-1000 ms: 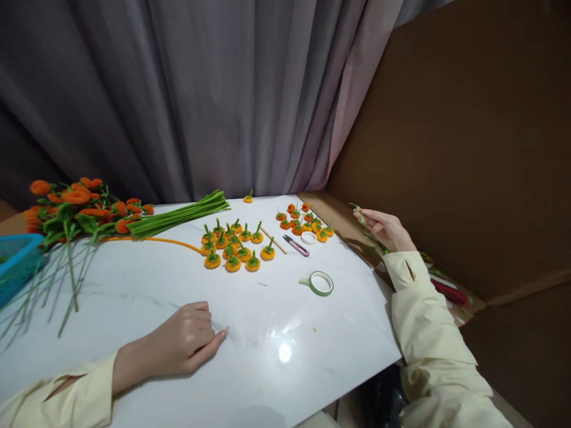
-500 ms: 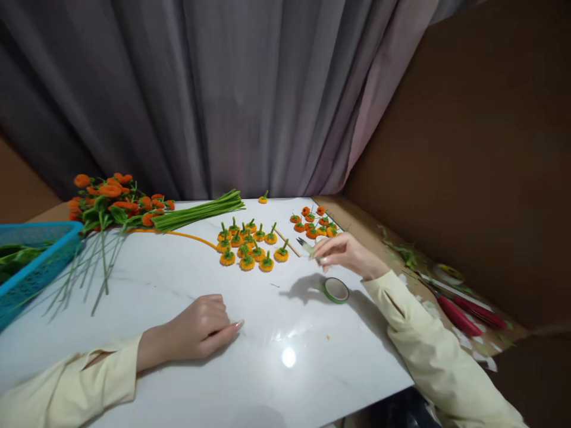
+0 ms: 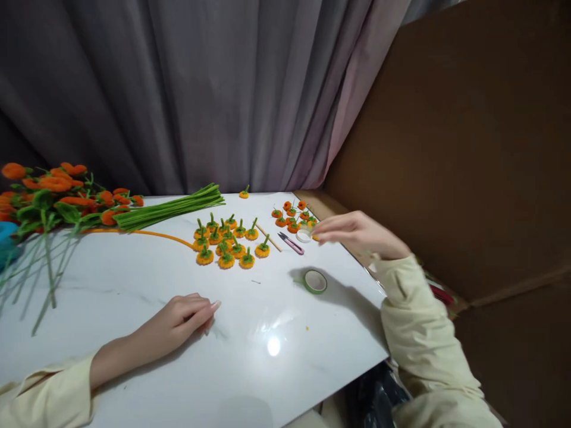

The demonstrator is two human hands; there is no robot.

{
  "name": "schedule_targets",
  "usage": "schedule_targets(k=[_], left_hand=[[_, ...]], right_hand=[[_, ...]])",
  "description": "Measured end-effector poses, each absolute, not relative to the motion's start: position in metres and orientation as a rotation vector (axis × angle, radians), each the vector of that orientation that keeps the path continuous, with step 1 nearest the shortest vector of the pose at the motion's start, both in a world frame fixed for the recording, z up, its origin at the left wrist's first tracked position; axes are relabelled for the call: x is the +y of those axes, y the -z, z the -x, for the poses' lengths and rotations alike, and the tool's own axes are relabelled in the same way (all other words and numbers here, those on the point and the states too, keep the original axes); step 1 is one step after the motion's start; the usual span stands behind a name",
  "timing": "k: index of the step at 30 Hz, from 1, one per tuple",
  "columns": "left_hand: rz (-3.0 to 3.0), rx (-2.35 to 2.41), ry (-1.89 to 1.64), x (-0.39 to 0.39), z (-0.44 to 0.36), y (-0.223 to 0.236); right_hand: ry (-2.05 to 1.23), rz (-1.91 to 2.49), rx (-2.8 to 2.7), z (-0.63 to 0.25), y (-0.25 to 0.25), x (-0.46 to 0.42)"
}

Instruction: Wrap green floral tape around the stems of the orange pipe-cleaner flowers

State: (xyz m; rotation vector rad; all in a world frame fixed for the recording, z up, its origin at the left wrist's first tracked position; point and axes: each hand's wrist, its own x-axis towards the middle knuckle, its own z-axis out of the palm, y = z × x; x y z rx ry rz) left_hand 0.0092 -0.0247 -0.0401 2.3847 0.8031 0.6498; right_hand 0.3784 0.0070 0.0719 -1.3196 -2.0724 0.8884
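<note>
My left hand [image 3: 178,324] lies on the white marble table [image 3: 134,279], fingers stretched loosely and nothing in it. My right hand [image 3: 357,233] hovers at the table's right side, fingertips pinched together beside a white tape roll [image 3: 304,236] and a group of small orange pumpkin pieces [image 3: 291,217]. What the pinch holds I cannot make out. A green tape roll [image 3: 315,281] lies just below that hand. Pink snips [image 3: 291,243] and a thin wooden stick [image 3: 267,236] lie to its left. A cluster of yellow-orange pumpkin pieces [image 3: 225,241] sits mid-table.
A bundle of green stems [image 3: 169,209] and a bunch of orange flowers [image 3: 53,196] lie at the back left, with an orange wire [image 3: 143,233] before them. A blue basket [image 3: 4,244] shows at the left edge. Brown cardboard [image 3: 446,148] walls the right; a grey curtain hangs behind.
My right hand came from the cardboard ledge at the right across to the snips, then back a little to the small orange pieces. My left hand's fingers have uncurled somewhat.
</note>
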Motion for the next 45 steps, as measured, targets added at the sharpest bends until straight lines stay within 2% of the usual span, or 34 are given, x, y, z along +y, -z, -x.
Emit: schedule_targets(k=[2, 4, 7, 11, 22, 28, 35, 40, 42, 45], left_hand=[[-2.397, 0.804, -0.652, -0.025, -0.009, 0.041], [-2.413, 0.798, -0.659, -0.024, -0.009, 0.042], [-2.428, 0.785, -0.662, -0.023, -0.01, 0.043], [-2.449, 0.762, -0.676, -0.022, -0.009, 0.044], [-2.417, 0.778, -0.652, -0.022, -0.007, 0.047], [-2.444, 0.743, -0.68, -0.022, -0.008, 0.045], [-2.433, 0.759, -0.68, -0.022, -0.007, 0.047], [-2.346, 0.815, -0.594, -0.023, -0.007, 0.044], [-2.244, 0.873, -0.513, -0.024, -0.008, 0.041], [-1.985, 0.915, -0.45, -0.023, -0.008, 0.037]], right_hand=[[-0.578, 1.635, -1.887, -0.428, -0.081, 0.006], [-0.459, 1.887, -1.779, -0.472, -0.075, 0.005], [-0.534, 2.095, -1.777, -0.512, -0.049, 0.001], [-0.554, 2.158, -1.732, -0.528, -0.023, -0.001], [-0.413, 2.426, -1.364, -0.549, -0.016, 0.088], [-0.401, 2.255, -1.325, -0.535, -0.017, 0.099], [-0.212, 1.758, -1.322, -0.514, -0.092, 0.066], [-0.099, 1.462, -1.376, -0.469, -0.131, 0.04], [-0.243, 1.279, -1.416, -0.441, -0.138, 0.029], [-0.633, 1.12, -1.575, -0.388, -0.135, 0.013]])
